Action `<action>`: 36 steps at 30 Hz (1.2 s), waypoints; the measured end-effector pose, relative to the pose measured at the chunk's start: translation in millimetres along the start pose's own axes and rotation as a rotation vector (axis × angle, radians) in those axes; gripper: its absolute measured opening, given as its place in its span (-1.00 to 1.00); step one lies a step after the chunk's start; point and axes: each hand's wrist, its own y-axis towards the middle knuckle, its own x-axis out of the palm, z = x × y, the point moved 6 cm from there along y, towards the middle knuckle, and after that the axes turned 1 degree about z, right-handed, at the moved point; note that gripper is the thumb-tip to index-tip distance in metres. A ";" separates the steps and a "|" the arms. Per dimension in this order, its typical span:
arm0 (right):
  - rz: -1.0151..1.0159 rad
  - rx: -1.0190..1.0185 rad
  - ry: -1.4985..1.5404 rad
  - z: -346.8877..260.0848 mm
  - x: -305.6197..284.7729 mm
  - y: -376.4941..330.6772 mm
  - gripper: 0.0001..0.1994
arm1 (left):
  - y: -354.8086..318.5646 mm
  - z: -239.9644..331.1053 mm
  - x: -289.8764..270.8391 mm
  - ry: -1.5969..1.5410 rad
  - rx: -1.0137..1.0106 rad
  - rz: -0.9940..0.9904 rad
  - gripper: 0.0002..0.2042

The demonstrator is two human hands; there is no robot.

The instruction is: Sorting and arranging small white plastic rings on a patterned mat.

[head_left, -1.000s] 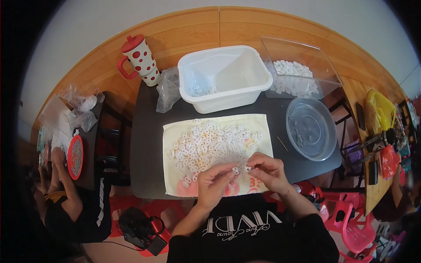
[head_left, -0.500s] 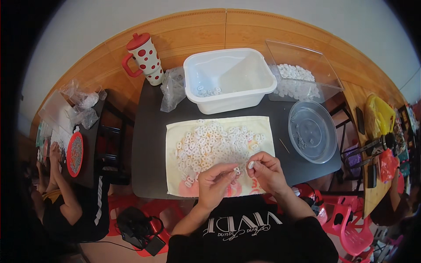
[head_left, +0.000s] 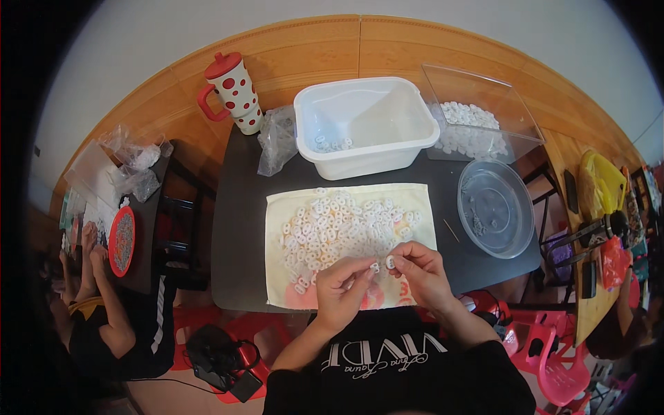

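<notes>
Over the near part of a cream towel [head_left: 277,207], my two hands are close together. Between the thumb and fingertips of my left hand [head_left: 342,293] is a small white oval piece [head_left: 375,268] with holes. My right hand [head_left: 423,278] pinches a similar white piece [head_left: 391,262], its holed face showing. The two pieces are side by side and close; whether they touch is too small to tell. A spread of many like white holed pieces [head_left: 325,228] covers much of the towel beyond my hands.
Behind the towel stands a white tub [head_left: 366,158] with several pieces inside. To its right is a clear box [head_left: 515,114] of white parts. A round clear lid or tray [head_left: 495,214] holds small grey bits, with a thin stick [head_left: 451,230] beside it. A spotted tumbler [head_left: 238,97] stands back left.
My right hand has moved slightly toward my left, and the piece in it has turned to show its holes. The whole view has shifted slightly. At the left table, another person's hands have moved.
</notes>
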 end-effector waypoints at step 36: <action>0.028 -0.066 -0.093 -4.2 9.3 -3.0 -0.90 | -5.4 4.5 -0.8 -0.047 -0.047 0.020 -0.78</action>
